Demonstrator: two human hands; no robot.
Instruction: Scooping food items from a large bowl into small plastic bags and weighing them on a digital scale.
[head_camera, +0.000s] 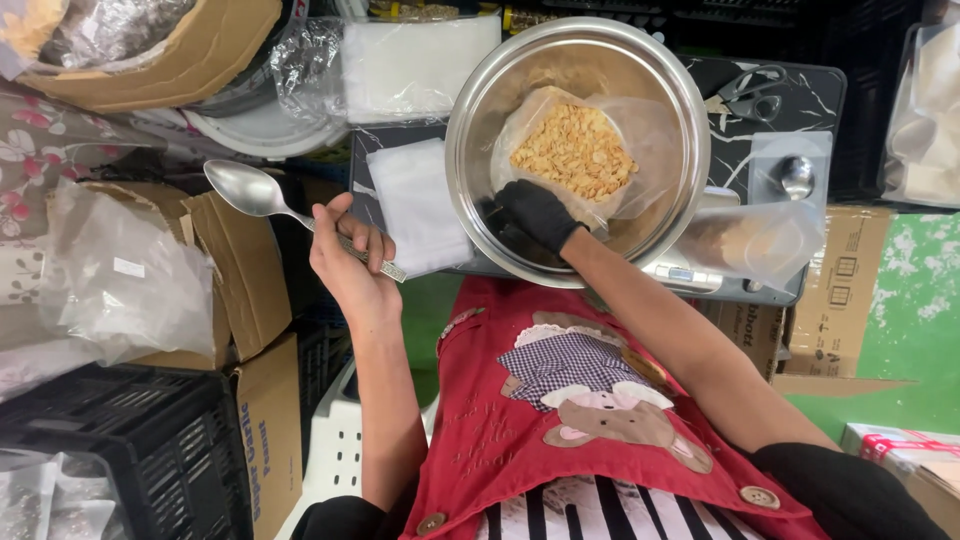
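The clear plastic bag (590, 150) of pale golden flakes lay inside the big steel bowl (470, 130), its mouth gaping toward the bowl's right wall. The flakes sat heaped in a rough square at the bag's middle. The bowl rested on a scale (700, 275) on the dark marbled table (815, 90).

The right hand (535, 212), in a black glove, reached into the bowl from below, forearm slanting up from the red apron (500, 420), fingers curled closed on the bag's lower left edge.

The left hand (350, 255), bare, was raised left of the bowl with the elbow bent, closed around the patterned handle of a large metal spoon (250, 190); the spoon's empty scoop pointed up and to the left, well apart from the bowl.

Just beside the bowl lay a stack of empty clear bags (415, 205). Scissors (750, 90) and a small spoon (797, 175) lay to the right.
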